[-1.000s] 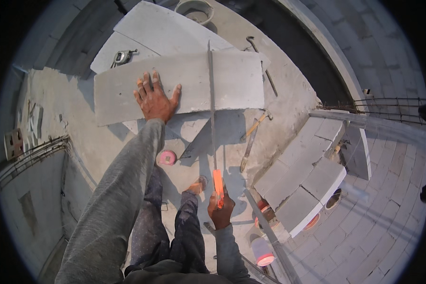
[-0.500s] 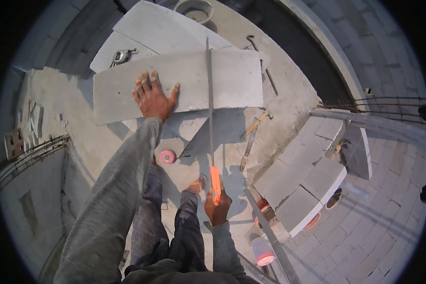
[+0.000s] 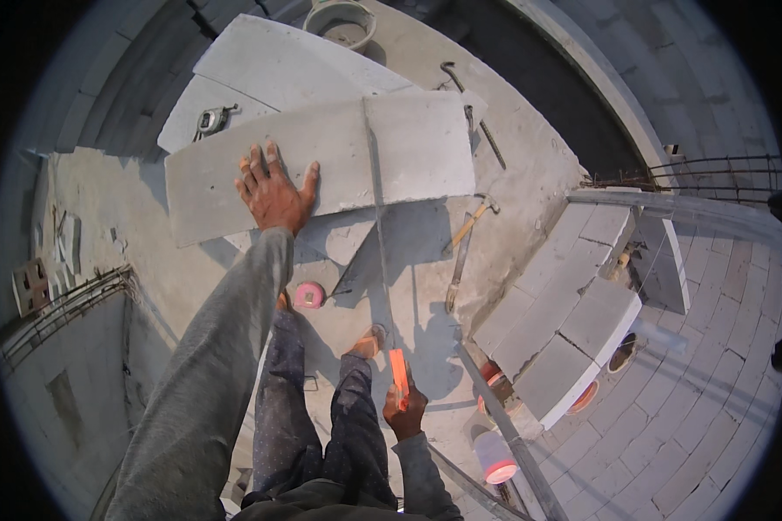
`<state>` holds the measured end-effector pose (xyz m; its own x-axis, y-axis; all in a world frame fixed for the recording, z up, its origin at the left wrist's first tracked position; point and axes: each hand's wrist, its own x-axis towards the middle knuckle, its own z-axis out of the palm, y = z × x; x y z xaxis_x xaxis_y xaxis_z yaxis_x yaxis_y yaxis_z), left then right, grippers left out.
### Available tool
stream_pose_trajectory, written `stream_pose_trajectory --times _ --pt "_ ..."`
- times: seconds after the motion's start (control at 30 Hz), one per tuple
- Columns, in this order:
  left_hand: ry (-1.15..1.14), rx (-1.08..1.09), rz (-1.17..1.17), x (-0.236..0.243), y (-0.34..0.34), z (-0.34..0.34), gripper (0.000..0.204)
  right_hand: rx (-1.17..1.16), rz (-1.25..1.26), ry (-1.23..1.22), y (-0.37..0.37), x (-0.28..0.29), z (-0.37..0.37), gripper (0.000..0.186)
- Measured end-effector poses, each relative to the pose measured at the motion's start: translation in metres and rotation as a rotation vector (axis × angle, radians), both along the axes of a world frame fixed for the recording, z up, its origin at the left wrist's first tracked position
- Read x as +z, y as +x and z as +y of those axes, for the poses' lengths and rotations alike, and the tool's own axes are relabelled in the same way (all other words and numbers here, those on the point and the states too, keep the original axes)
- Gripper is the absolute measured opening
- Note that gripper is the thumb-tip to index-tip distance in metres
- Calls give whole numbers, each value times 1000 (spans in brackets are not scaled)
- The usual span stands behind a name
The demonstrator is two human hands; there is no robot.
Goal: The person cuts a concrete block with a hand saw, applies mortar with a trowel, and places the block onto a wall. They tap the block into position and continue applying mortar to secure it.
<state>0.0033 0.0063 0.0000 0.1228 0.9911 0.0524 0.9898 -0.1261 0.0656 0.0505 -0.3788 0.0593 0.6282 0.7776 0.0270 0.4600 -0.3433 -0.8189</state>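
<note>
Head view: left hand (image 3: 275, 198) palm down on a grey aerated-concrete block (image 3: 334, 161), fingers spread, pressing flat rather than gripping; grey sleeve runs back to lower edge. Right hand (image 3: 407, 412) closed round the handle of an orange-handled handsaw (image 3: 398, 369), nearer the body, well apart from the left. Blade seen edge-on, a thin dark line running away from the person and crossing the block right of the left hand, up to about its far edge; depth of cut cannot be told. Block lies crosswise ahead of the person, resting on paler slabs (image 3: 291, 65), its near edge overhanging. Silver tape measure (image 3: 210, 121) on the slabs, just beyond the block's left part. Pink tape measure (image 3: 308, 295) on the floor, near the feet. Right of the block: claw hammer (image 3: 470, 227) with wooden handle, and beyond it a hooked dark bar (image 3: 488, 139). Bucket (image 3: 372, 33) at the far side, behind the slabs. More grey blocks (image 3: 554, 313) laid together at right; red-ended clear cylinder (image 3: 493, 451) below them.
</note>
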Motion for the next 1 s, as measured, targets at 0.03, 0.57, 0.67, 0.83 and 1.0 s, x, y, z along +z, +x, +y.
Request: stream_pose_trajectory --times 0.03,0.57,0.67,0.83,1.0 --pt "5 -8 -1 -1 0 1 92 10 48 -96 2 -2 2 51" --pt "64 -32 -15 -1 -1 -2 89 -14 177 -257 7 5 14 50" --pt "55 -43 -45 -1 -1 -1 91 -36 161 -200 -2 9 2 53" --pt "1 -16 -19 2 1 -1 90 15 143 -323 -5 -7 -3 57" --pt "-4 -13 -11 5 1 0 90 -23 87 -158 -6 -4 -7 52"
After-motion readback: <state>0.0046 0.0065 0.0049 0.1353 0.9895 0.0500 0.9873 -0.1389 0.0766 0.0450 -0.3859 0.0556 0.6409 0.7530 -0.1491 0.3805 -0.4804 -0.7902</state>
